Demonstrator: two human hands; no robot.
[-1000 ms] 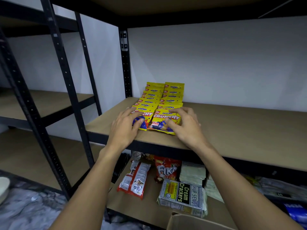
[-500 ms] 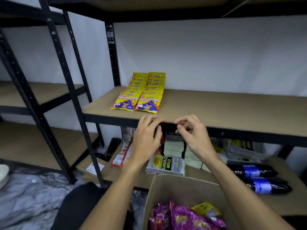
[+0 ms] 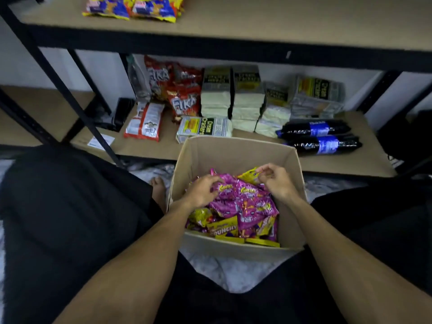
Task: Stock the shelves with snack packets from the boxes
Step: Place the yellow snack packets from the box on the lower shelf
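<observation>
An open cardboard box (image 3: 233,152) stands on the floor between my knees, filled with purple snack packets (image 3: 247,202) and some yellow ones. My left hand (image 3: 202,192) is inside the box at the left, its fingers curled onto a purple packet (image 3: 225,189). At the back right of the box, my right hand (image 3: 277,182) pinches the top edge of a yellow packet (image 3: 249,175). Two rows of yellow Crunchy packets (image 3: 131,9) lie on the upper shelf (image 3: 280,24) at the top left.
The lower shelf (image 3: 149,148) behind the box holds red Fika packets (image 3: 184,101), cream cracker packs (image 3: 203,128) and two dark bottles (image 3: 320,143) lying flat. A black shelf post (image 3: 70,97) slants down at the left. My dark-clothed legs flank the box.
Both hands left the yellow packets on the upper shelf, passed its front edge and dropped into the box. My view tilted down from the shelf to the box.
</observation>
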